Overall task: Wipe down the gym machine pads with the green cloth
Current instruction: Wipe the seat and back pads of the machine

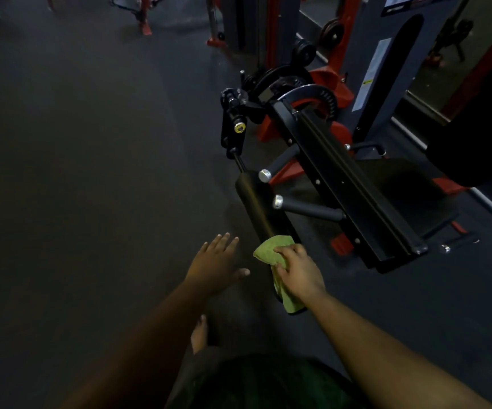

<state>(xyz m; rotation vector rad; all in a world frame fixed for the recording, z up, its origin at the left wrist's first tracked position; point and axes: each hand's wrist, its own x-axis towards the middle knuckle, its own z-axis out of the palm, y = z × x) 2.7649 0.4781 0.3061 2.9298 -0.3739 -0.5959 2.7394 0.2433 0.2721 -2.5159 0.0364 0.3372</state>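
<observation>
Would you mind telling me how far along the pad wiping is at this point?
Nothing shows as finished. In hand: the right hand presses the green cloth onto the near end of the black roller pad; the left hand hovers open. Left: the roller's upper length and the seat pad.
</observation>
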